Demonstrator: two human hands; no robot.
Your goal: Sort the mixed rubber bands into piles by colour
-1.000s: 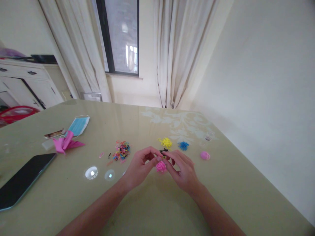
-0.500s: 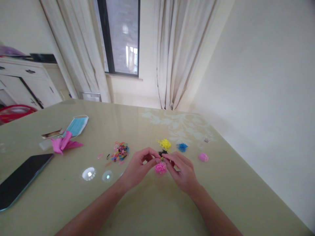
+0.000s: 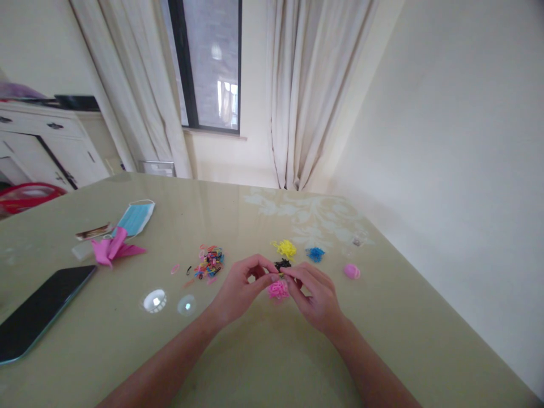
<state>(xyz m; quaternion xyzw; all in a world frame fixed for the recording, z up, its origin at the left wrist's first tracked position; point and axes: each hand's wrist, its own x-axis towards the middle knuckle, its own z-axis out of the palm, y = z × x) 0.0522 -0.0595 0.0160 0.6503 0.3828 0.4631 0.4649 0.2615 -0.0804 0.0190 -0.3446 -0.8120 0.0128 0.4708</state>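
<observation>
My left hand (image 3: 245, 285) and my right hand (image 3: 313, 296) meet over the table with thumb and forefinger of each pinched together. Between their fingertips is a tiny yellow-looking rubber band (image 3: 281, 275), mostly hidden. Just behind the fingertips lies a small heap of black rubber bands (image 3: 282, 264), and a pink heap (image 3: 278, 289) shows below them. Farther back are a yellow heap (image 3: 285, 249) and a blue heap (image 3: 315, 254). Left of my left hand sits a mixed-colour pile of rubber bands (image 3: 209, 263).
A phone (image 3: 45, 309) lies at the left, with a pink folded-paper piece (image 3: 115, 249) and a blue face mask (image 3: 135, 219) beyond it. At the right rests a small pink object (image 3: 352, 271). The glossy table (image 3: 263, 362) meets the wall on the right.
Both hands keep nearly the same pinching pose, with little finger movement. The whole view has shifted very slightly, and the piles stay as they were.
</observation>
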